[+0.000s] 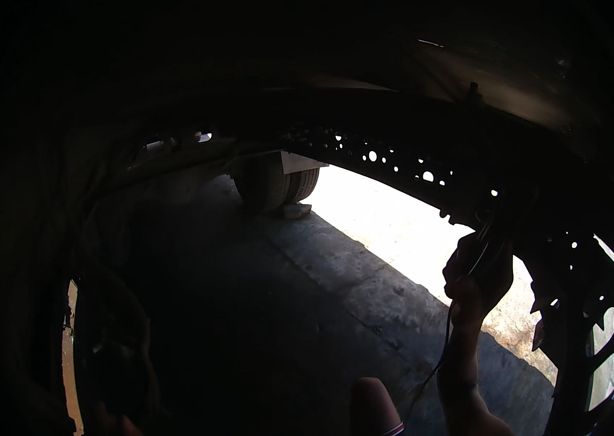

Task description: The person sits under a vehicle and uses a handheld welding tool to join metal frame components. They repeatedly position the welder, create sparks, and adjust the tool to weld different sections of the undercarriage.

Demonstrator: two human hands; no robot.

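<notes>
My right hand [477,272] is raised against the bright gap at the right, near the underside of a dark perforated metal frame rail [412,174]. Its fingers are closed around a thin dark cable [446,345], which hangs from the hand down past the forearm. Shadow hides most of the fingers and whatever the cable leads to above them. At the lower left edge, a dim reddish shape [118,424] may be my left hand; its fingers cannot be made out.
Low overhead is the dark underside of a vehicle. Dual tyres [278,182] stand at the far end, with a block [294,211] beside them. A perforated bracket [597,320] is at the right. A knee [372,407] shows at the bottom, above a concrete floor [387,301].
</notes>
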